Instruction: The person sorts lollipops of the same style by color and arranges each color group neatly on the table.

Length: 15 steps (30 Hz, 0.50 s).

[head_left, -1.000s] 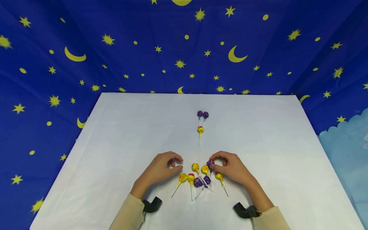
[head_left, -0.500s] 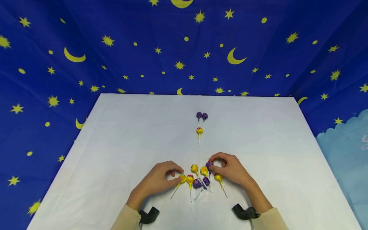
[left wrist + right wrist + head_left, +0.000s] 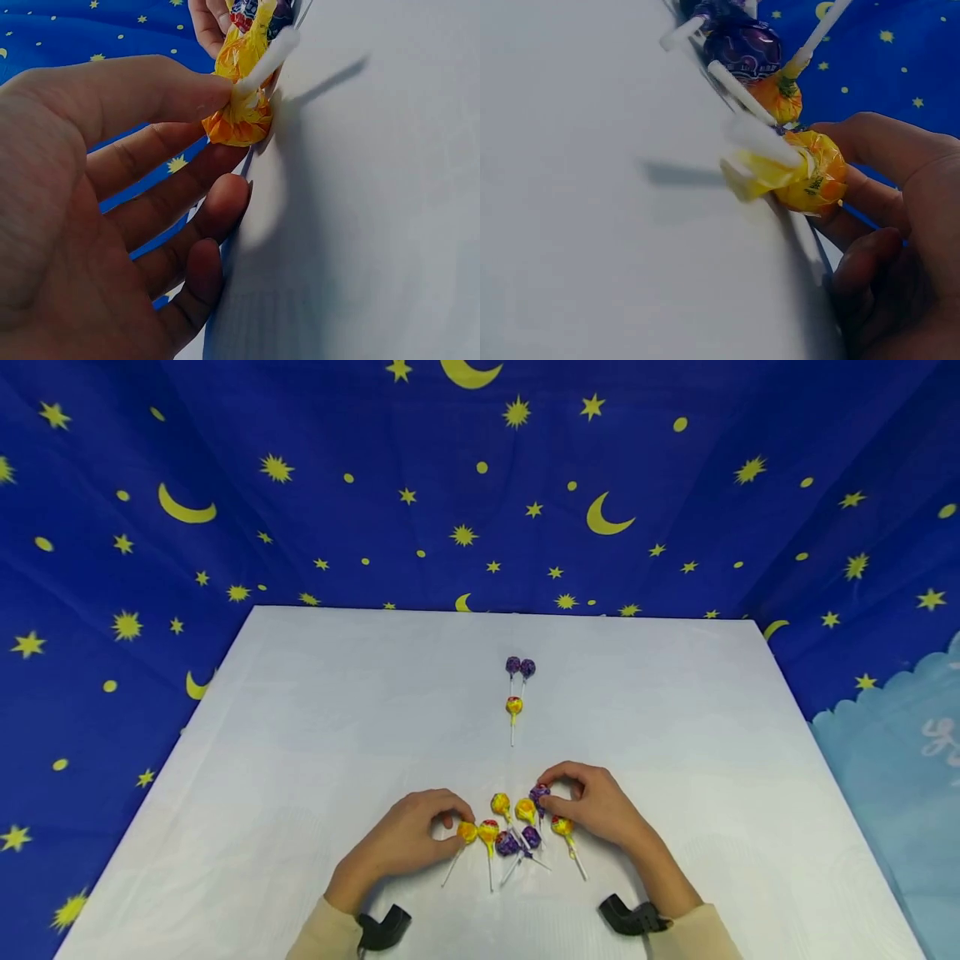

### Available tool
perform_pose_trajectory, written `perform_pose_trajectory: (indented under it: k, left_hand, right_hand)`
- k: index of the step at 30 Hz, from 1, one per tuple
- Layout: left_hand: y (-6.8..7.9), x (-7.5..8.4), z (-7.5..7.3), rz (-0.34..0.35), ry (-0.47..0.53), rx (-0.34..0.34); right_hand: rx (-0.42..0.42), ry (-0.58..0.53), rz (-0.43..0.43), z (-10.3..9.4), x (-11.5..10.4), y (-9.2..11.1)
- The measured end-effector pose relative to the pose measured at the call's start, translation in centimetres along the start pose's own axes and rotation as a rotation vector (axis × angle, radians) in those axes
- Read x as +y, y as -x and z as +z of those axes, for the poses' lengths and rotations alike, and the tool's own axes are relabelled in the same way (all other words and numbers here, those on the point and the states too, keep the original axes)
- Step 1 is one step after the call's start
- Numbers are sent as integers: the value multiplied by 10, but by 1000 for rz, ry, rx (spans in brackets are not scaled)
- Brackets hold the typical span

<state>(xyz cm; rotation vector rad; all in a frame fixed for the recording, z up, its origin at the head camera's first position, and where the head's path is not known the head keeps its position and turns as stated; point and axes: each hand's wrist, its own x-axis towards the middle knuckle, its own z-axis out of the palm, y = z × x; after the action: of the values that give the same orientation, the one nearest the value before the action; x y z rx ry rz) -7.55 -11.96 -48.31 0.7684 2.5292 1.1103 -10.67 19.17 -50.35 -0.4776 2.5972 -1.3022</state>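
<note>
Our left hand [image 3: 411, 833] has come down onto the leftmost yellow lollipop [image 3: 467, 832] and now pinches it, well apart from the back edge of the white surface [image 3: 337, 710]. We pinch a purple lollipop [image 3: 538, 794] with our right hand [image 3: 598, 802]; a loose lollipop cluster [image 3: 507, 843] lies between. Nearer that edge lie 2 purple lollipops [image 3: 513, 666] and 1 yellow lollipop [image 3: 513, 705].

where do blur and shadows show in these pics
Left wrist view: the nearest lollipop stick is blurry, its shadow dark on the white table; right wrist view: the nearest white stick and yellow wrapper tail blur; head view: fairly even light.
</note>
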Motion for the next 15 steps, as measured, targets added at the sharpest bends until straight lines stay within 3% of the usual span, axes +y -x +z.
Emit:
perform_pose_trajectory:
  k: [15]
  left_hand:
    - [1,-1,5,-47,-17,38]
  right_hand:
    - [-16,-29,17,-7,-1,-11]
